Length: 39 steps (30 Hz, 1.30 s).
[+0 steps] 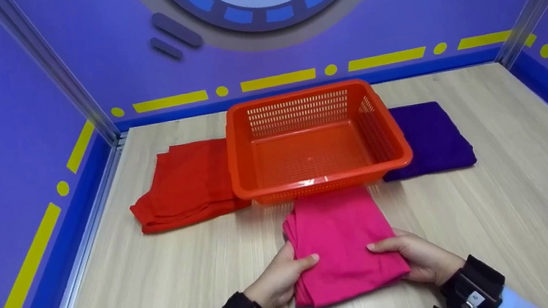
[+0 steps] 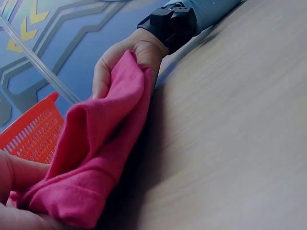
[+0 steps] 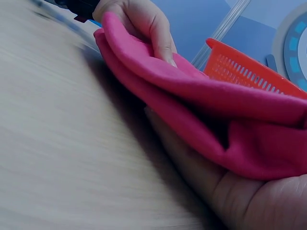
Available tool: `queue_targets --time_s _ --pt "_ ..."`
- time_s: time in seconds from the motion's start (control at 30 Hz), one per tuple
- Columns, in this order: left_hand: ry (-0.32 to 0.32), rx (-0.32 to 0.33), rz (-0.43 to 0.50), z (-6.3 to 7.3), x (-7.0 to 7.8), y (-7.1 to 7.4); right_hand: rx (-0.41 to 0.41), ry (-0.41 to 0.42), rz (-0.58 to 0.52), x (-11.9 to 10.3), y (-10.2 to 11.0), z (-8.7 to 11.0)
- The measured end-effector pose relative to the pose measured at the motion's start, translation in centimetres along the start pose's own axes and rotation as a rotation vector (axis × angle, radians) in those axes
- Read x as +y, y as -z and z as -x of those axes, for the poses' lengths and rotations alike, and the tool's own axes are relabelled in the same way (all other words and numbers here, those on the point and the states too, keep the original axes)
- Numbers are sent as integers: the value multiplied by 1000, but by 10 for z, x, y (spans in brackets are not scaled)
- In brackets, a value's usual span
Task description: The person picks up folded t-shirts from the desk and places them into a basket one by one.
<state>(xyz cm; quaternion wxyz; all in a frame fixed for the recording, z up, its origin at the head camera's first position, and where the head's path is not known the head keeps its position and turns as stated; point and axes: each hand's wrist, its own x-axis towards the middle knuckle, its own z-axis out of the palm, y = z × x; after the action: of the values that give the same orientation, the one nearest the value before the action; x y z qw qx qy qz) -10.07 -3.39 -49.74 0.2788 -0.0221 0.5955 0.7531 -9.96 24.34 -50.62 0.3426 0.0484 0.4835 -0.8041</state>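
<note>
Folded pink cloth (image 1: 343, 250) held at six o'clock of orange basket (image 1: 319, 182). Nine-o'clock edge gripped by left hand (image 1: 281, 277), three-o'clock edge by right hand (image 1: 422, 257). Weight judged light, fabric soft, floppy, unbreakable; inner layers liable to slide; both sides best clasped, layers pinched together.

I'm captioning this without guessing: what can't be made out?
Head: part of the left hand, hidden beneath the pink cloth.
Head: inner edges of the red cloth and purple cloth, hidden by the orange basket.
Right wrist: part of the right hand, cut off by the picture edge.
</note>
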Motion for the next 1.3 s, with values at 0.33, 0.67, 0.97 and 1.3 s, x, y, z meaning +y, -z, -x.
queue_targets --time_s 0.33,0.67,0.97,1.3 --pt "9 15 -13 0 1 -1 30 6 -6 2 -3 2" --pt "32 -14 3 2 1 7 68 24 32 6 -11 5" --pt "22 -32 1 6 5 5 109 31 65 0 -20 7" --pt "-7 -24 -29 17 9 3 109 49 88 0 -26 12"
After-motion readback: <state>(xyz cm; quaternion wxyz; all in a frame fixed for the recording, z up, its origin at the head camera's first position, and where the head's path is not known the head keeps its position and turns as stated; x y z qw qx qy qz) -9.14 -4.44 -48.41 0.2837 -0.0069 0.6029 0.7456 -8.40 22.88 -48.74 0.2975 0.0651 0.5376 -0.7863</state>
